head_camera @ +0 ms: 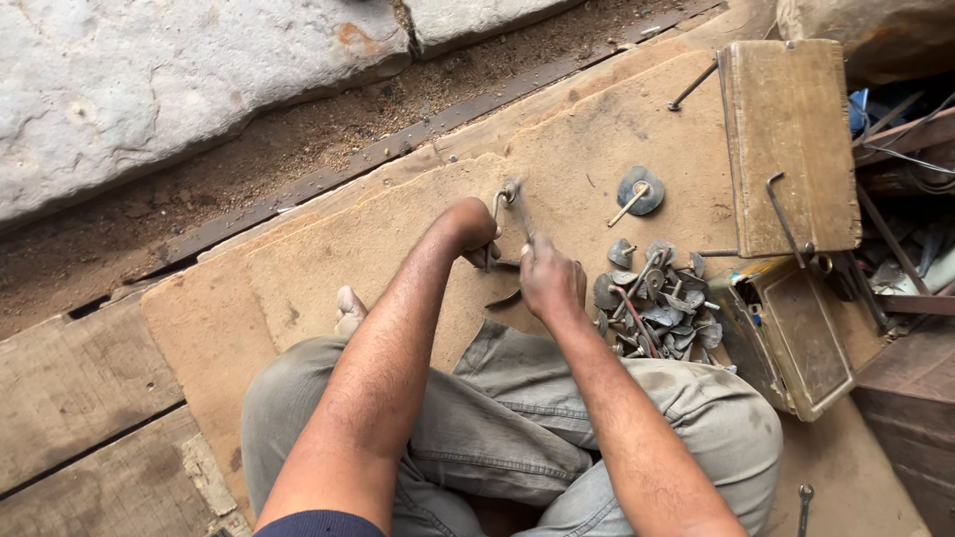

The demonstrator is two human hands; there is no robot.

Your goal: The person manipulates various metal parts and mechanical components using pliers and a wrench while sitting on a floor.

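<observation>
Near the board's (418, 214) middle, his left hand (476, 231) gripped a bent metal hook (497, 202) while the right hand (550, 280) clutched a hammer (516, 204) over it; a glancing blow might catch those fingers.

Single view, head-worn camera. Looks steeply down from above the seated person's lap, close in. Both forearms run up from the bottom edge to mid-frame. Wooden board (398, 229) fills the centre; stone slab (149, 89) crosses the top left.
</observation>
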